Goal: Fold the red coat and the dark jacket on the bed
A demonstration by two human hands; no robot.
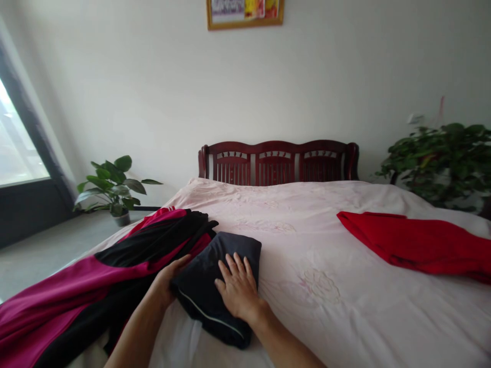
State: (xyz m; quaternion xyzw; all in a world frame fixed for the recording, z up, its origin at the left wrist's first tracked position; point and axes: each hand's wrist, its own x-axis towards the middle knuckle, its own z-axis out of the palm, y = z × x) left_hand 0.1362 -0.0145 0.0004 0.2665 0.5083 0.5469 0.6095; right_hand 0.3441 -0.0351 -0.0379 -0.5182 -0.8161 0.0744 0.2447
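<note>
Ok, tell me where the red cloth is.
The red cloth lies at right in the head view, on the pink bedspread, near the leafy potted plant.

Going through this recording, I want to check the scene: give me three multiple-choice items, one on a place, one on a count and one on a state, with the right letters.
1. Where does the red cloth lie?
A. On the floor by the window
B. On the bed, off to the right
C. Over the headboard

2. How many leafy plants show?
A. Two
B. Three
C. Four

3. What is the right hand doing?
A. Gripping the red cloth
B. Hanging clear of the bed
C. Resting flat on a folded dark garment

1 B: the cloth lies on the bed's pale cover.
2 A: one leafy plant stands left of the bed, another right of it.
3 C: the spread fingers lie on the garment.
</note>
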